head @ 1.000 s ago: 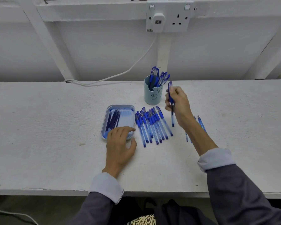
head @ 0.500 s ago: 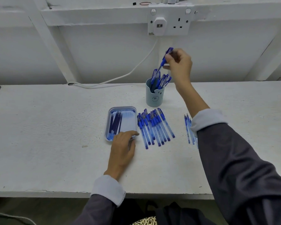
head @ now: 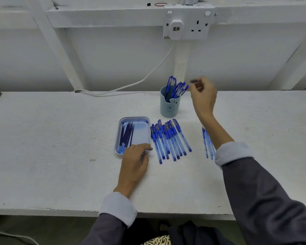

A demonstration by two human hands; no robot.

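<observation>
Hovering just right of the cup, the right hand is blurred, fingers loosely curled, seemingly empty. The left hand rests relaxed on the near corner of the tray. Best to pinch one of the pens rowed beside it by the grip, without scattering its neighbours.

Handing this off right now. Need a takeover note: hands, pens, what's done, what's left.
Right hand: raised beside the cup, motion-blurred; no pen visible in it, grip unclear.
Left hand: rests on the near rim of the tray, which holds dark refills.
Done: a bunch of blue pens stands in the cup.
Left, probably: the row of pens lying on the table just right of the tray, plus a few clear barrels partly hidden by the right sleeve.
</observation>
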